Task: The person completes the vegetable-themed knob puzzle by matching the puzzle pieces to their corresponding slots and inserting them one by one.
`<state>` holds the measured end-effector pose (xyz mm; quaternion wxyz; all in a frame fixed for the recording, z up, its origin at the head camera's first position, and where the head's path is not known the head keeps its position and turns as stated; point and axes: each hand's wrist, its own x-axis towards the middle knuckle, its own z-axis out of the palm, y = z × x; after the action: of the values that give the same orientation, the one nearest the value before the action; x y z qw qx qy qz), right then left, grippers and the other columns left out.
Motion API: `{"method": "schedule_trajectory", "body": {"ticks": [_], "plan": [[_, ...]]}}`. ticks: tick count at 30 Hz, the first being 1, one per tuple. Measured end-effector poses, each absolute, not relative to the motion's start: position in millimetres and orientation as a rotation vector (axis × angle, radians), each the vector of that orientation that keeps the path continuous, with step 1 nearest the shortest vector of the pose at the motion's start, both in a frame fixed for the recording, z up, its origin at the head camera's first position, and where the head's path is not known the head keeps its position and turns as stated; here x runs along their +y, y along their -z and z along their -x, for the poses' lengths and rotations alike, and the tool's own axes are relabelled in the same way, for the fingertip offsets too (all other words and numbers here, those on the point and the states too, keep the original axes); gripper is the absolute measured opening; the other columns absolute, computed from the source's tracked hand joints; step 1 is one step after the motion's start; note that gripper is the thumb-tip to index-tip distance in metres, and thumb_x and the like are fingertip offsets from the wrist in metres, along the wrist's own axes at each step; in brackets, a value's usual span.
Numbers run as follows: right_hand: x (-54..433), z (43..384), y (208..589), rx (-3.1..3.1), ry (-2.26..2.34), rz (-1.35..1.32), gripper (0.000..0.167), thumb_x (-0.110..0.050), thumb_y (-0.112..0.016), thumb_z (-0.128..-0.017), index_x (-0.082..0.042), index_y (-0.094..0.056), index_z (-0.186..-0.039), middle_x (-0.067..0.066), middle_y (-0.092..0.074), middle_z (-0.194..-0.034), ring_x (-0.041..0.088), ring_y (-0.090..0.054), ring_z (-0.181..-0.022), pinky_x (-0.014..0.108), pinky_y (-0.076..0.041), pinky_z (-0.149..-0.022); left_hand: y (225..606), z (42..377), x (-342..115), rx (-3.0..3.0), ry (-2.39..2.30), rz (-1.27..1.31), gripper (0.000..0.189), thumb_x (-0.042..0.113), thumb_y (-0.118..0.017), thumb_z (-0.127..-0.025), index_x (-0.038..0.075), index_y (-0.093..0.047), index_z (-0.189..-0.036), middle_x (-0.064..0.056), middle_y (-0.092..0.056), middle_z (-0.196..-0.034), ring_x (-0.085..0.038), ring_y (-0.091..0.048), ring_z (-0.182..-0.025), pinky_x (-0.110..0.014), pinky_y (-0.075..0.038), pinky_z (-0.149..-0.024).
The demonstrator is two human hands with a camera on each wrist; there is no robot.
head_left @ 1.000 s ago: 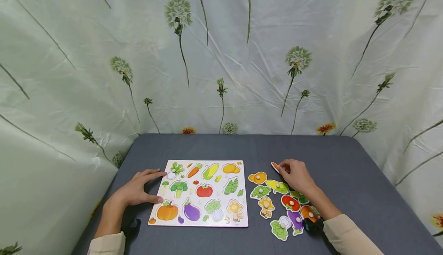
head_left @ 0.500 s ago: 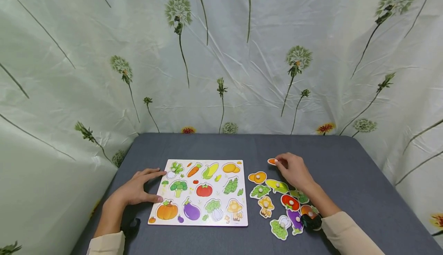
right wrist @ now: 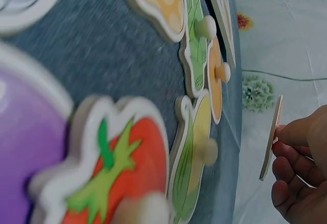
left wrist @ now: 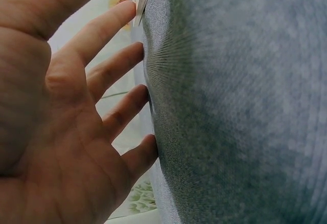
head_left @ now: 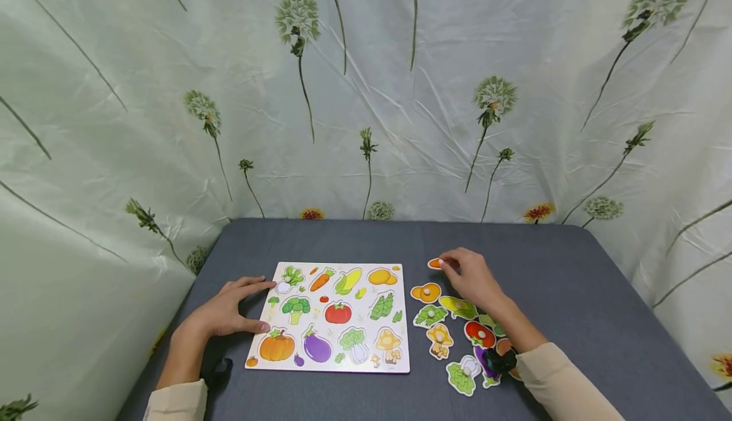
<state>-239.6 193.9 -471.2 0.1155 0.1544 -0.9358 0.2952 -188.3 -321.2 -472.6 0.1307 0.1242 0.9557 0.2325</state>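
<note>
- Two bare hands work over a dark grey, cloth-covered surface (head_left: 332,402). Left hand (head_left: 231,310), fingers spread and gripping nothing, touches the nine o'clock edge of a flat white rectangular board printed with vegetables (head_left: 366,322).
- Right hand (head_left: 470,276) pinches a slim orange, white-rimmed piece (head_left: 434,263), lifted at two o'clock from the board's centre.
- Loose knobbed vegetable pieces (head_left: 452,305) lie toward three and four o'clock.
- Step, apparently: transferring one piece.
- Next likely calls for reaching toward nine o'clock, aligning it over the printed orange carrot (head_left: 321,280).
</note>
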Motion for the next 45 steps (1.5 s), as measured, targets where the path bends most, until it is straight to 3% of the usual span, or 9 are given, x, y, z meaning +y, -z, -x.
{"method": "schedule_trajectory", "body": {"ticks": [45], "plan": [[96, 253, 454, -2.783, -0.943, -0.686, 0.013, -0.014, -0.068, -0.1, -0.011, -0.077, -0.11, 0.003, -0.069, -0.101, 0.016, -0.059, -0.089, 0.034, -0.051, -0.078, 476, 190, -324, 2.773, -0.685, -0.379, 0.093, 0.058, -0.087, -0.072, 0.023, -0.053, -0.152, -0.021, -0.041, -0.159, -0.049, -0.033, -0.14, -0.077, -0.035, -0.103]]}}
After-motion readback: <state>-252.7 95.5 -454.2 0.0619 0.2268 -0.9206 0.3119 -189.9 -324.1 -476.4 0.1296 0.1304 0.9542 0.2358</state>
